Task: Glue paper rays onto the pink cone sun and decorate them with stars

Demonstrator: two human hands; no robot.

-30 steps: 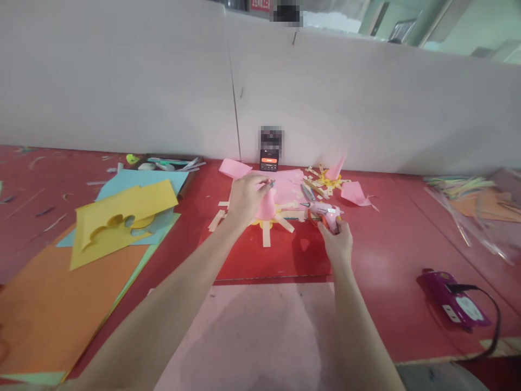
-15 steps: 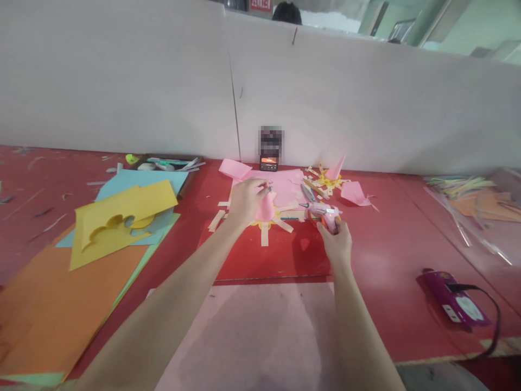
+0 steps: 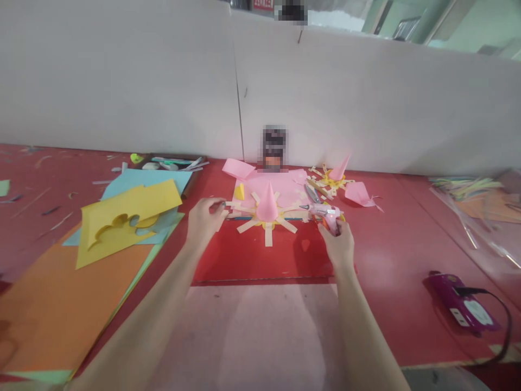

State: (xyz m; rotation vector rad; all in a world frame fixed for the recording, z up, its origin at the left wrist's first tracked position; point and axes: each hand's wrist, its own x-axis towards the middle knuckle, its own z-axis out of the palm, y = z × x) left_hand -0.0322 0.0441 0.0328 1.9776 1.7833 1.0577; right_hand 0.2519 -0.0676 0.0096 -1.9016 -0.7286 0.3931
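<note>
My left hand (image 3: 205,220) is at the left of the cone piece, its fingers curled and closed on a pale paper strip (image 3: 220,222); the grip is partly hidden. My right hand (image 3: 341,241) is wrapped round the handle of a hot glue gun (image 3: 324,210), whose nozzle points left. Between my hands a pink paper cone (image 3: 267,205) stands upright on a yellow paper base with pale strips (image 3: 268,235) spreading out from it. Beneath is a red board (image 3: 252,255). Behind the cone lie pink paper (image 3: 256,182) and a small yellow piece (image 3: 241,191).
A second pink cone (image 3: 340,169) with strips stands back right, near a utility knife (image 3: 312,193). Coloured sheets (image 3: 81,293) and a tray of tools (image 3: 189,187) are at left. A purple power strip (image 3: 459,301) with a cord lies right. A phone (image 3: 274,149) leans on the white partition (image 3: 163,81).
My left hand has let go of the cone's top and moved left and down to the strip. The small yellow piece is now visible. My right hand still holds the glue gun.
</note>
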